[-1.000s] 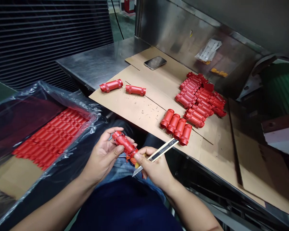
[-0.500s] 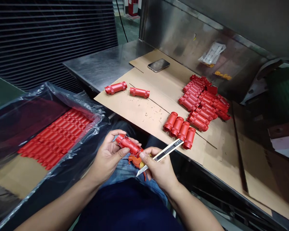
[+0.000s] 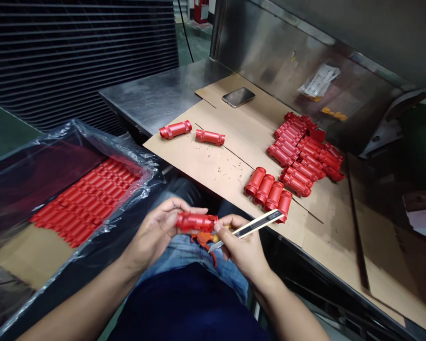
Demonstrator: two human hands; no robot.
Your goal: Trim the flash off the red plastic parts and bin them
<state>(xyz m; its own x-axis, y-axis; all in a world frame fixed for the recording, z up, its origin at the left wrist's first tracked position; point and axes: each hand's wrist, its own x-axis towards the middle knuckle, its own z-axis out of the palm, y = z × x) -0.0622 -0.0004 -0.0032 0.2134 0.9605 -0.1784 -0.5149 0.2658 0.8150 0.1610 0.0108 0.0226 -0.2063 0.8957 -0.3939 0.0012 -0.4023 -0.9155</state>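
A hollow red plastic tube (image 3: 196, 221) lies almost level between my hands, smeared by motion. My left hand (image 3: 159, 227) has its thumb and fingers around the tube's left end, its upper fingers stretched out. In my right hand (image 3: 239, 239) is a utility knife (image 3: 257, 223), its blade pointing down and left towards me. The thumb and fingertips of that hand also pinch the tube's right end. Just below the tube shows a tool with orange handles (image 3: 203, 239), partly hidden; I cannot tell whether my right hand holds it or it rests on my lap.
On the cardboard-covered table (image 3: 184, 156) lie two single red tubes (image 3: 210, 137), a row of several more (image 3: 264, 187), a larger pile (image 3: 305, 154), a phone (image 3: 238, 97) and small shavings. At left stands a plastic-lined box (image 3: 88, 203) of red tubes.
The tube has turned from a downward slant to nearly level, showing a different side. My left fingers have loosened and shifted along it. The knife stays in my right hand.
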